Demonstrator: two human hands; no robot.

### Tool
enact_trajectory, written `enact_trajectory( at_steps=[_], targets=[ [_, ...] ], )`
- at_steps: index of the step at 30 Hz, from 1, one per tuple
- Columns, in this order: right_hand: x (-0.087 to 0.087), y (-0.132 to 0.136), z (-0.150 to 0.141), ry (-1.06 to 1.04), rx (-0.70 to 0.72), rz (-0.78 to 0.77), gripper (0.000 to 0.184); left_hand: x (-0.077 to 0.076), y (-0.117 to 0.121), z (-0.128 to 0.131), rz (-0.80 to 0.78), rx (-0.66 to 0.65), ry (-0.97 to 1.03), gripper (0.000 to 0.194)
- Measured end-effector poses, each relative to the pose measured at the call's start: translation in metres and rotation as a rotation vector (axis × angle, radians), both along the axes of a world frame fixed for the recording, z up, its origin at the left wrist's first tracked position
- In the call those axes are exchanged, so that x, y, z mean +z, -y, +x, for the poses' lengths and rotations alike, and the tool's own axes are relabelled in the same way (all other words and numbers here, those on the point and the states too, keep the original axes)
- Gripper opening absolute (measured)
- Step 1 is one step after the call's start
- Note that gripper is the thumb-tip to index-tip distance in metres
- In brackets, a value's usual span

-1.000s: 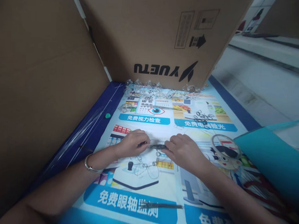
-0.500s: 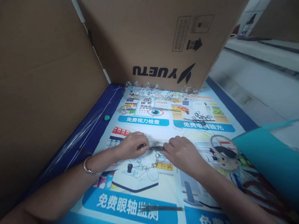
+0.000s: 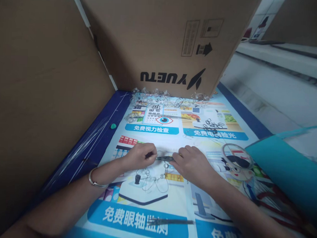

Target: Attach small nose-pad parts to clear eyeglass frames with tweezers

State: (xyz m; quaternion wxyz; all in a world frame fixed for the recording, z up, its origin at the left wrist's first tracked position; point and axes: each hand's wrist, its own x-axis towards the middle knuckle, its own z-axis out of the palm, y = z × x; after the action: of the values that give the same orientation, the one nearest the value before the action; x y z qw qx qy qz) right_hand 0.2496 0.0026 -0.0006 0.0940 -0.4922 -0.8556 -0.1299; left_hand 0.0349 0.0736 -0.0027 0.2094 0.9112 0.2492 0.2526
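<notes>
My right hand point(image 3: 189, 163) is closed around a pair of dark pliers point(image 3: 164, 158), whose narrow jaws point left. Just at the jaw tips, the thumb and finger of my left hand point(image 3: 143, 155) pinch what looks like thin wire; its end is too small to make out. Below the pliers hangs or lies a loop of wire with clear beads point(image 3: 162, 176), spread over the printed sheet. A bundle of dark straight wires point(image 3: 174, 222) lies nearer to me.
A cardboard box wall point(image 3: 161, 39) stands at the back, with a heap of beaded wire pieces point(image 3: 149, 94) at its foot. Dark wire rings point(image 3: 212, 127) lie back right, a clear round ring point(image 3: 237, 156) in front of them. A teal folder-like sheet point(image 3: 284, 161) is at right, a green lump point(image 3: 113, 126) at left.
My left hand has turned slightly, its fingers now curled with a gap showing. The pliers stay at almost the same place. The view has shifted a little.
</notes>
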Motion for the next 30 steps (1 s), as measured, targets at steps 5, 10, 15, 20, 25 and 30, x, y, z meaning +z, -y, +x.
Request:
enact_trajectory(
  at_steps=[5,10,15,20,25,30],
  targets=[
    [-0.0009,0.0005,-0.0005,-0.004,-0.007,-0.007,0.026,-0.003,0.0006,-0.0014,-0.026,0.008,-0.014,0.007],
    [-0.0001,0.0006,-0.0009,-0.008,-0.018,-0.005,0.025,-0.0057,0.0,-0.0012,-0.036,0.015,-0.016,0.007],
    [-0.0018,0.0,-0.0003,-0.035,-0.01,0.023,0.025,-0.0046,0.0009,-0.0002,-0.04,0.031,-0.024,0.007],
    [-0.0033,-0.0001,-0.0019,-0.039,-0.009,0.041,0.023,-0.0029,0.0027,0.0009,-0.082,0.046,-0.033,0.008],
    [-0.0022,0.0021,-0.0046,-0.015,-0.015,0.028,0.022,-0.0027,0.0029,0.0013,-0.101,0.055,-0.023,0.009],
    [-0.0053,0.0063,-0.0058,0.008,-0.017,0.048,0.023,-0.002,0.0032,0.0013,-0.111,0.062,-0.033,0.008]
  ],
)
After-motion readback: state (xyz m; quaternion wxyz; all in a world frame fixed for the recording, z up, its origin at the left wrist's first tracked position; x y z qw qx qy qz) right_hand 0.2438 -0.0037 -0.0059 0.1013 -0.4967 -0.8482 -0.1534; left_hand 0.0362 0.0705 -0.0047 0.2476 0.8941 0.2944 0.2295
